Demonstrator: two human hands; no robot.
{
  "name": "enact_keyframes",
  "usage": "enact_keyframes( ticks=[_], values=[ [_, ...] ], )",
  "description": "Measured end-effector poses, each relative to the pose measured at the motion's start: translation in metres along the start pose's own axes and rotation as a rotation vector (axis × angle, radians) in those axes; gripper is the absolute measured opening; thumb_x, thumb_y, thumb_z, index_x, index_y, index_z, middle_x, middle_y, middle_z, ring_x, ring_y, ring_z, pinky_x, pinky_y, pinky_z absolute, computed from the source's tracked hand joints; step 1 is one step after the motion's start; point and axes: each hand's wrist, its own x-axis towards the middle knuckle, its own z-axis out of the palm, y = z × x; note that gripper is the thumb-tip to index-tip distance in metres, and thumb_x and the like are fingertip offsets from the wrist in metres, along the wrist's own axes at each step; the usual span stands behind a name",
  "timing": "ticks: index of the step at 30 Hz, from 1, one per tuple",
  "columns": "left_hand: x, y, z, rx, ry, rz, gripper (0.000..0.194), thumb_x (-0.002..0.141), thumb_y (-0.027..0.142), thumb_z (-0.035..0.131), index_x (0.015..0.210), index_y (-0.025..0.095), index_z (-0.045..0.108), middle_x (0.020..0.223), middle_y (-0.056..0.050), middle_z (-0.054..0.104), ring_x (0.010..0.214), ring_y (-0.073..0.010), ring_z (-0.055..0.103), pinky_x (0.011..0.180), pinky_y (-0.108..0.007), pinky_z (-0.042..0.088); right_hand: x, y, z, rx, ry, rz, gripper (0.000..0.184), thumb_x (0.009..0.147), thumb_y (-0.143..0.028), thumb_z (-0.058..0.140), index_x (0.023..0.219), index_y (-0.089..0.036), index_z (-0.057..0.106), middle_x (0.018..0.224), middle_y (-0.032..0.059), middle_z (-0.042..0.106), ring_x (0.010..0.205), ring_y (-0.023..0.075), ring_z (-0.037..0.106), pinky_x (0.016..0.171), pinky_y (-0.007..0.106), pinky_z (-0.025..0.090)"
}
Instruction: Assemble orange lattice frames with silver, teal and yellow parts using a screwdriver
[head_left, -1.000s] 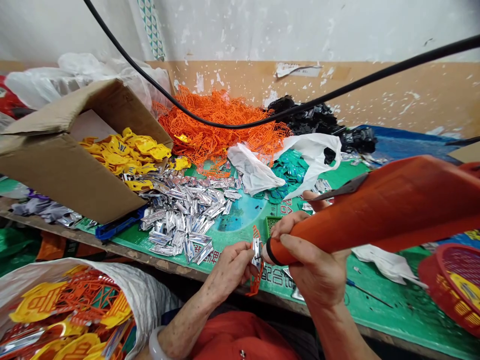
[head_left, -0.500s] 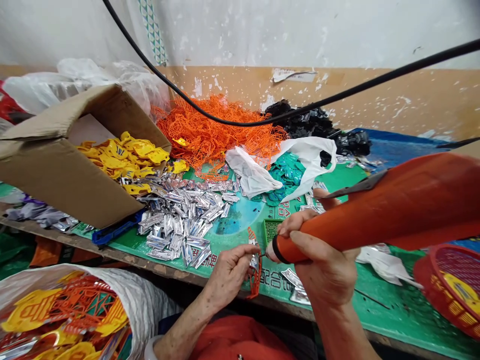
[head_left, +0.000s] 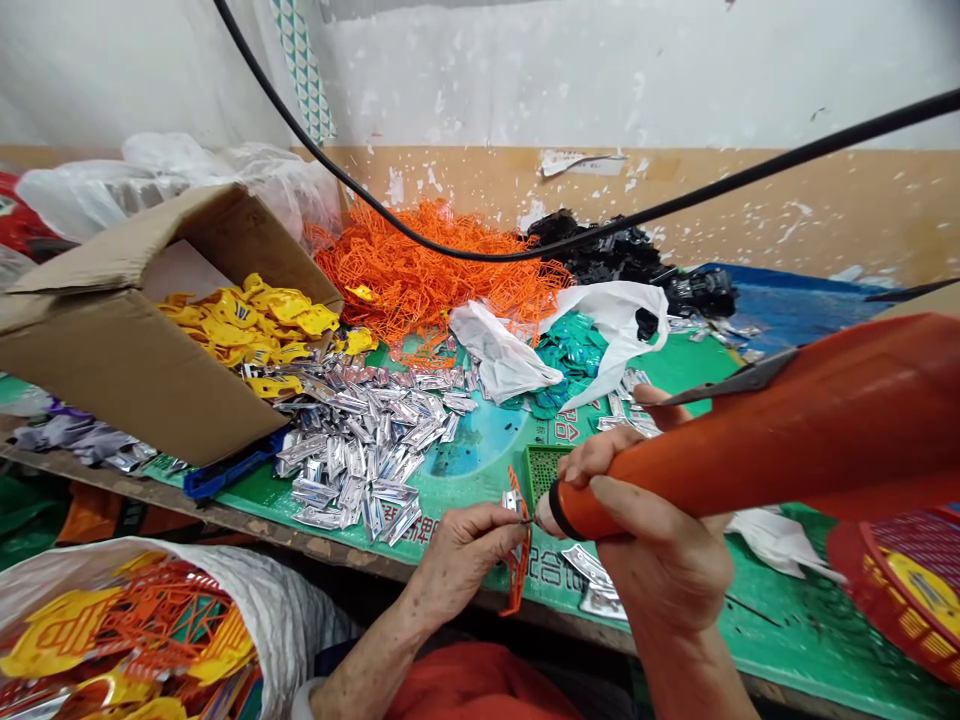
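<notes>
My left hand (head_left: 465,560) pinches an orange plastic lattice piece (head_left: 517,560), which stands upright with a small silver metal piece (head_left: 511,502) at its top. My right hand (head_left: 660,550) grips a thick, tapered orange tool (head_left: 750,465) with a black collar near its narrow end. The tool's thin metal tip reaches left to the silver piece, almost between my fingers. Whether the tip touches the silver piece is hard to tell. A flat steel blade-like strip (head_left: 727,380) lies along the top of the tool, and a small green mesh square (head_left: 544,472) sits just behind my hands.
A cardboard box (head_left: 135,360) of yellow pieces and a silver heap (head_left: 360,450) sit on the green mat (head_left: 780,610). Orange lattice (head_left: 427,270), teal pieces (head_left: 570,360) and a white bag (head_left: 615,320) lie behind. A sack (head_left: 150,620) and red basket (head_left: 907,590) flank me; black cable (head_left: 600,225) crosses overhead.
The view has tilted, so the table sits lower in the picture. My hands have shifted slightly right, keeping the same holds, with the tool tip still at the silver piece.
</notes>
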Motion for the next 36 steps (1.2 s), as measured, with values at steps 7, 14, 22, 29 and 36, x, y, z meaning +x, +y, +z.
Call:
enact_keyframes(
  ticks=[7, 14, 22, 29, 36],
  values=[
    [0.001, 0.0002, -0.0006, 0.046, 0.016, 0.025, 0.022, 0.077, 0.033, 0.063, 0.076, 0.015, 0.075, 0.075, -0.002, 0.065, 0.07, -0.015, 0.053, 0.068, -0.026, 0.04, 0.0008, -0.0027, 0.0006, -0.02, -0.012, -0.039, 0.056, 0.061, -0.012, 0.072, 0.113, -0.028, 0.058, 0.066, -0.004, 0.063, 0.059, 0.0136, 0.056, 0.061, 0.032, 0.051],
    [-0.0003, 0.0003, -0.0036, 0.129, 0.037, 0.072, 0.022, 0.08, 0.031, 0.061, 0.075, 0.015, 0.075, 0.07, -0.001, 0.062, 0.068, -0.0137, 0.051, 0.065, -0.024, 0.039, 0.0031, -0.0029, -0.0007, -0.031, -0.021, -0.088, 0.05, 0.063, -0.011, 0.069, 0.109, -0.027, 0.06, 0.067, -0.004, 0.063, 0.061, 0.0133, 0.056, 0.064, 0.032, 0.05],
    [-0.0027, 0.0003, -0.0011, 0.23, 0.025, 0.205, 0.024, 0.084, 0.029, 0.059, 0.079, 0.014, 0.076, 0.076, -0.005, 0.066, 0.07, -0.0154, 0.055, 0.066, -0.025, 0.042, 0.0022, -0.0031, 0.0008, -0.016, -0.017, -0.066, 0.052, 0.062, -0.012, 0.071, 0.11, -0.027, 0.06, 0.067, -0.004, 0.063, 0.061, 0.0137, 0.057, 0.065, 0.033, 0.05],
    [-0.0039, 0.0026, 0.0007, 0.284, 0.025, 0.246, 0.024, 0.085, 0.026, 0.056, 0.082, 0.014, 0.077, 0.077, -0.006, 0.067, 0.071, -0.0163, 0.057, 0.067, -0.025, 0.043, 0.0017, -0.0047, 0.0008, -0.029, -0.009, -0.056, 0.052, 0.062, -0.012, 0.07, 0.11, -0.028, 0.06, 0.066, -0.0044, 0.062, 0.06, 0.0143, 0.056, 0.065, 0.034, 0.049],
    [-0.0029, 0.0017, 0.001, 0.316, 0.014, 0.272, 0.024, 0.086, 0.026, 0.056, 0.082, 0.014, 0.077, 0.076, -0.006, 0.066, 0.071, -0.0168, 0.057, 0.067, -0.026, 0.043, 0.0007, -0.0048, -0.0016, -0.047, -0.028, -0.048, 0.054, 0.062, -0.013, 0.071, 0.113, -0.027, 0.059, 0.068, -0.0036, 0.062, 0.062, 0.0145, 0.056, 0.066, 0.034, 0.05]
  ],
)
